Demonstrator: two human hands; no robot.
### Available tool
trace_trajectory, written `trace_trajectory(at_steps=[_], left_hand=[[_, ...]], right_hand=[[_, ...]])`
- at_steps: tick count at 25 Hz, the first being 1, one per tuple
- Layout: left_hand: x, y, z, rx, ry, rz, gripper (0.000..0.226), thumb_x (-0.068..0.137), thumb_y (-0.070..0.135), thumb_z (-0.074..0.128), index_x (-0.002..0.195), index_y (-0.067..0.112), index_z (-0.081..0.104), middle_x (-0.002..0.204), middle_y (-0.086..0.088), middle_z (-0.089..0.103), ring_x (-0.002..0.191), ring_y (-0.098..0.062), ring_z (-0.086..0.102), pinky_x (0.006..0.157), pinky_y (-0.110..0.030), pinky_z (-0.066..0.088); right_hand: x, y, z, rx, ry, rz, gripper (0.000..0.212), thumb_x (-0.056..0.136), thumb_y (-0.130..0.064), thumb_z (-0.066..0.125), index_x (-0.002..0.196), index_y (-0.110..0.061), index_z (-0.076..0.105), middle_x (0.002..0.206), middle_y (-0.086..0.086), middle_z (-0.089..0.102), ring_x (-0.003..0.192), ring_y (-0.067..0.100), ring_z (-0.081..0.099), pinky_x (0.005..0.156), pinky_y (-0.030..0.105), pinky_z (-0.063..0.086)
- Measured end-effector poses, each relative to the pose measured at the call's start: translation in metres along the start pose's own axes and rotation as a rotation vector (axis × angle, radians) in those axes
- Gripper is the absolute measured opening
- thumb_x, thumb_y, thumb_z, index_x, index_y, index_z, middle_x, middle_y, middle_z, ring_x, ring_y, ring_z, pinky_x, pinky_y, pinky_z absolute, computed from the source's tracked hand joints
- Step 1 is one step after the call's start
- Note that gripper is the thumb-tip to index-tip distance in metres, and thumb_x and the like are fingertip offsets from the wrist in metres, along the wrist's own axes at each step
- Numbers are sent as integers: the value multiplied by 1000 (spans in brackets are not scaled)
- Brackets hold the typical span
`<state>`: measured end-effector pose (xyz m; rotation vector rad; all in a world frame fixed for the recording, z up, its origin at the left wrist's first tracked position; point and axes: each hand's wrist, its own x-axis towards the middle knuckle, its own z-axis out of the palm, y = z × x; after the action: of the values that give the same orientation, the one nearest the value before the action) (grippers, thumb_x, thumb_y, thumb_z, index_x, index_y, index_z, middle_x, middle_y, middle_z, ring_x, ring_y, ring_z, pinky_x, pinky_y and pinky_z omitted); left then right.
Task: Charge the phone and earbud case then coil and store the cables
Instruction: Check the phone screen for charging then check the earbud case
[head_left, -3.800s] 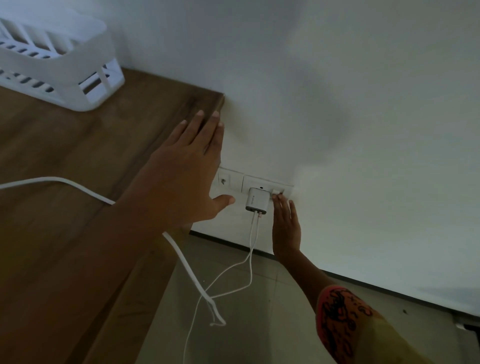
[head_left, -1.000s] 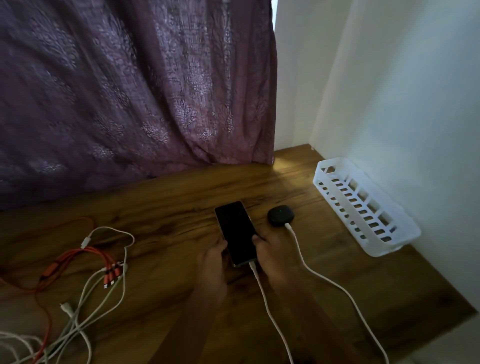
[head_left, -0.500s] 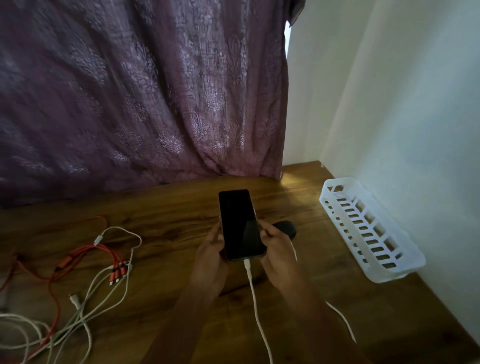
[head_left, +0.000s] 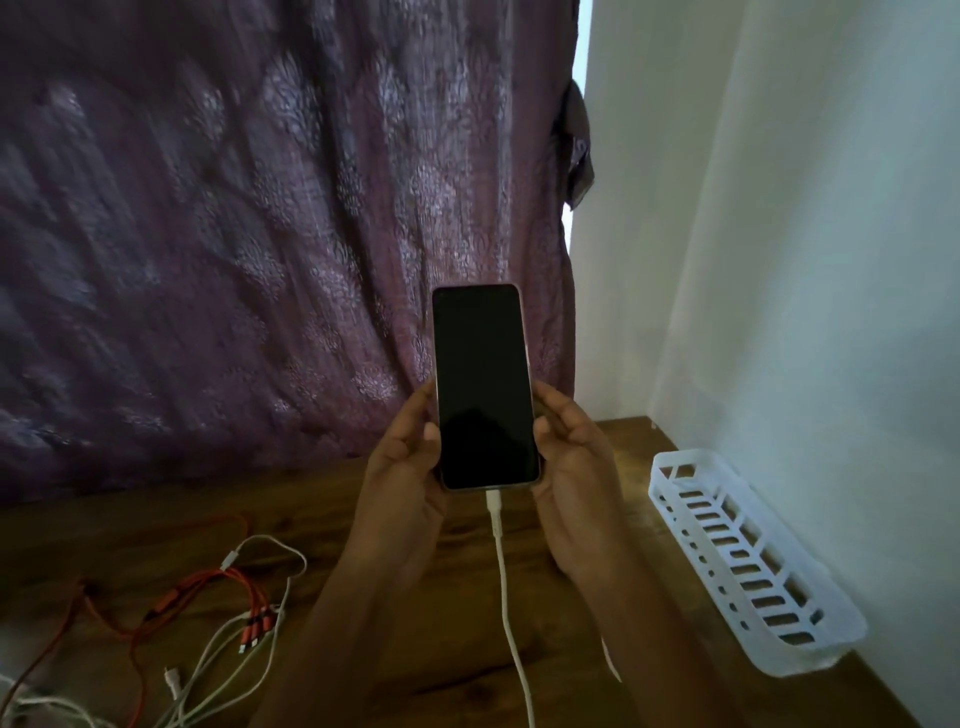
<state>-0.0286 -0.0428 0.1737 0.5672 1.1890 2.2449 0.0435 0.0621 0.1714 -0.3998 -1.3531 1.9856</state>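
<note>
From the head camera, the phone (head_left: 485, 387) is held upright above the table (head_left: 467, 670), dark screen facing the camera. The left hand (head_left: 402, 467) and right hand (head_left: 574, 467) grip its lower edges (fingers curled round the sides). A white cable (head_left: 506, 587) is plugged into its bottom. Loose cables (head_left: 208, 618) lie to the left, a white basket (head_left: 753, 566) to the right.

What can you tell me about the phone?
The phone is a slim dark slab with rounded corners and a thin pale rim; its glossy screen is black and blank. It is held upright, screen toward the camera. The left hand and right hand grip its lower sides, and a white cable is plugged into its bottom edge.
</note>
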Motion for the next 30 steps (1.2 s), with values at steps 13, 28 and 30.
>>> trace_trajectory(at_steps=[13, 28, 30], left_hand=[[-26, 31, 27, -36, -28, 145, 39, 92, 7, 36, 121, 24, 56, 113, 2, 69, 103, -16, 65, 76, -26, 57], [-28, 28, 31, -73, -5, 122, 39, 94, 4, 34, 119, 23, 57, 115, -1, 68, 103, -16, 65, 78, -27, 57], [-28, 28, 31, -72, -1, 118, 39, 94, 4, 34, 121, 22, 56, 115, -1, 68, 103, -16, 65, 78, -27, 57]], right_hand=[[-25, -35, 10, 161, -120, -152, 37, 94, 0, 38, 113, -21, 61, 112, -3, 67, 102, 14, 65, 67, 19, 55], [-23, -34, 5, 95, -153, -161, 36, 94, -2, 37, 112, -24, 58, 110, -4, 65, 98, 10, 66, 64, 17, 54], [-23, -34, 4, 106, -147, -163, 36, 94, -1, 37, 112, -24, 59, 110, -4, 66, 98, 11, 66, 65, 17, 54]])
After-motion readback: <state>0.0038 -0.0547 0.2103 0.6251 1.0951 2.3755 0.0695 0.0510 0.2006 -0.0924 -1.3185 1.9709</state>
